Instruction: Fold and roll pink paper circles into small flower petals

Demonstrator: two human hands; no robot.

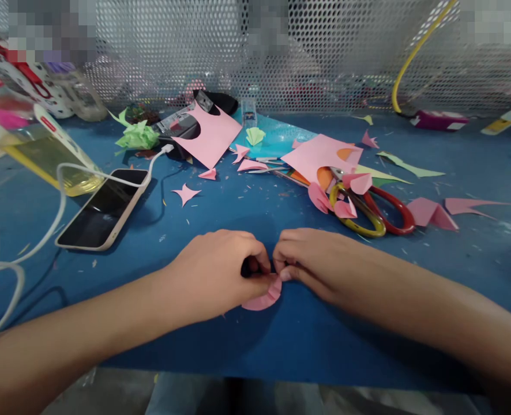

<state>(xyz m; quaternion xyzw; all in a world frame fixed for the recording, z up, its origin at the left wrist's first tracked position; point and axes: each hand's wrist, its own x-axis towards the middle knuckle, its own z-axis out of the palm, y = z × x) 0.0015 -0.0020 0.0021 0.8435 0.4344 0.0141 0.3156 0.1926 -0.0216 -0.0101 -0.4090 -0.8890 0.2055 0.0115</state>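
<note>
Near the front edge of the blue table, a small pink paper piece [264, 301] with creases and a rounded edge lies partly under my fingers. My left hand [223, 271] pinches it between thumb and fingers from the left. From the right, my right hand [310, 259] has its thumb and fingers closed on the paper's upper right edge. The two hands nearly touch, and they hide the upper part of the paper. Beyond my right hand lie scissors [391, 210] with red and yellow handles, pink folded pieces resting on them.
A phone [104, 210] with a white cable lies at left, beside a bottle of yellowish liquid [52, 158]. Cut pink sheets [214, 135], green scraps [136, 135] and a purple box [439, 120] lie farther back, before a perforated metal panel [173, 52].
</note>
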